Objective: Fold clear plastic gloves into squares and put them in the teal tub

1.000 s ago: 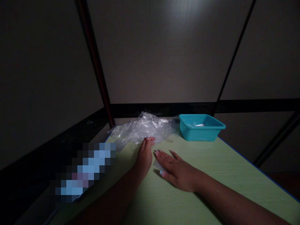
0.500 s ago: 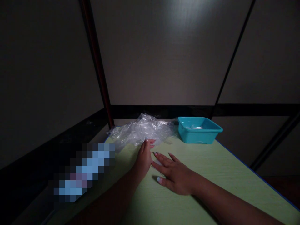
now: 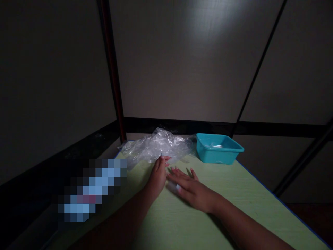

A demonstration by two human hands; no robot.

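My left hand stands on its edge on the pale green table, fingers straight and together, fingertips touching the near edge of a heap of crumpled clear plastic bags. My right hand lies flat beside it, palm down and fingers spread, pressing a small clear piece of plastic that shows only faintly under the fingers. The two hands almost touch.
A teal plastic tub stands at the far end of the table, right of the plastic heap. A blurred-out patch sits at the left edge. Dark wall panels and a reddish post rise behind.
My right hand has slid left and slightly forward, closing up against the left hand. The view has tilted a little; the left hand stays at the plastic heap.
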